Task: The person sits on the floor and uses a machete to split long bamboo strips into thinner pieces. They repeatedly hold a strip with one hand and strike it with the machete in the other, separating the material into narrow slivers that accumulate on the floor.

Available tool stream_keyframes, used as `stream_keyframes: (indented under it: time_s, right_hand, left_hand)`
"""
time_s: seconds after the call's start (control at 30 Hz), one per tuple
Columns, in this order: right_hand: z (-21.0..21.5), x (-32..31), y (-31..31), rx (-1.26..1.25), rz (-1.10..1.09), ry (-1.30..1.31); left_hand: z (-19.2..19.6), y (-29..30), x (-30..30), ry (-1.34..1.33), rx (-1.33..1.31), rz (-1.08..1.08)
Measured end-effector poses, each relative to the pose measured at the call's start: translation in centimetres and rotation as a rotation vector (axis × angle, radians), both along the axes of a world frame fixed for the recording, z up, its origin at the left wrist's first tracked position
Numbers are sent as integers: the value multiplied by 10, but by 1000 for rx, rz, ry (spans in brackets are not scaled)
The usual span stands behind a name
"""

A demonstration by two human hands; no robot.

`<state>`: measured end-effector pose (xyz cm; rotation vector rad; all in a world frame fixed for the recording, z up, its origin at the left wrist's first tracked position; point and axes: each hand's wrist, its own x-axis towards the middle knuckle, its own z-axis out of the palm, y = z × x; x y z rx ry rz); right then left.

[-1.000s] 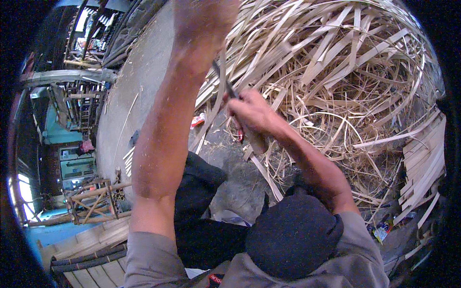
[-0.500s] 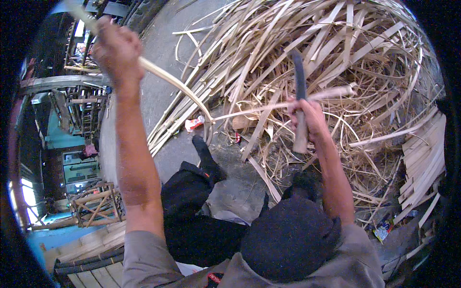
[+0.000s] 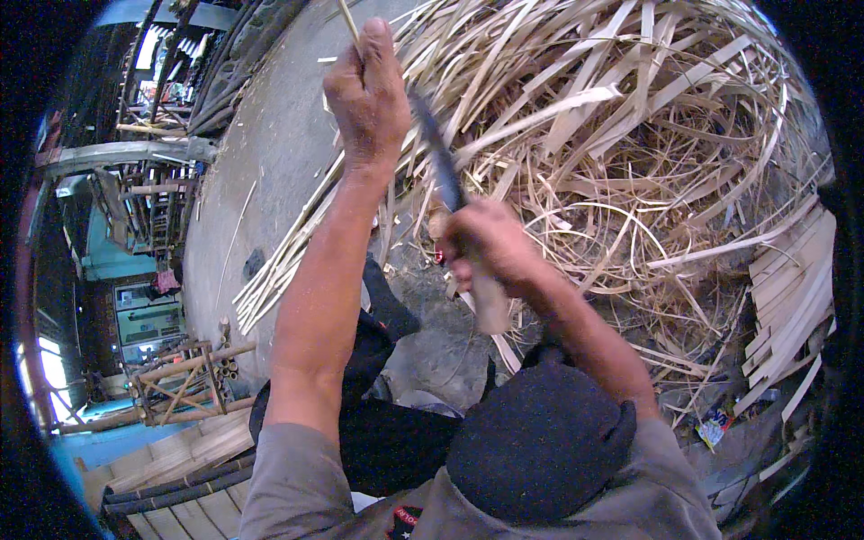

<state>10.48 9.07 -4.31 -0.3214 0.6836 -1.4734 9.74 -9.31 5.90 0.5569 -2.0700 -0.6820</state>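
My left hand [image 3: 369,103] is raised at the upper middle, closed round a thin pale bamboo strip [image 3: 348,18] whose end sticks up past the thumb. Lower and to the right, my right hand [image 3: 490,245] grips a long knife [image 3: 437,153]. Its dark blade points up toward my left wrist, and the wooden handle juts out below my fist. A wider pale strip [image 3: 549,112] runs from behind the blade to the upper right; whether it is loose or joined to anything I cannot tell.
A big heap of bamboo strips and shavings [image 3: 666,153] covers the floor at the upper right. Long slats [image 3: 279,274] lie under my left forearm. Flat strips [image 3: 796,288] are stacked at the right edge. Bamboo frames [image 3: 184,387] stand at the left.
My left hand has moved right, and my right hand has swung left with the knife. The bent strip that stretched between the hands no longer shows there. The right hand no longer holds a strip.
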Motion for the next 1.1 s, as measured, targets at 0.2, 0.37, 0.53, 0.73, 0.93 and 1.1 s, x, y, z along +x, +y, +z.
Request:
stream_keyframes:
  time_s: [0.2,0.37,0.53,0.73,0.93,1.1]
  right_hand:
    - [0,52,-45,-66,60,382]
    - [11,26,-42,-222,47,462]
    - [-3,36,-23,-271,42,660]
    - [-2,38,0,-29,97,690]
    - [29,28,3,-139,-113,821]
    - [29,20,10,-3,-1,855]
  left_hand:
    - [75,19,-14,188,-246,-61]
    - [121,12,-9,257,-58,-127]
    - [98,17,6,111,-241,89]
    - [112,13,4,231,22,-16]
    - [185,-6,-3,331,171,-181]
    - [154,17,-8,369,159,-35]
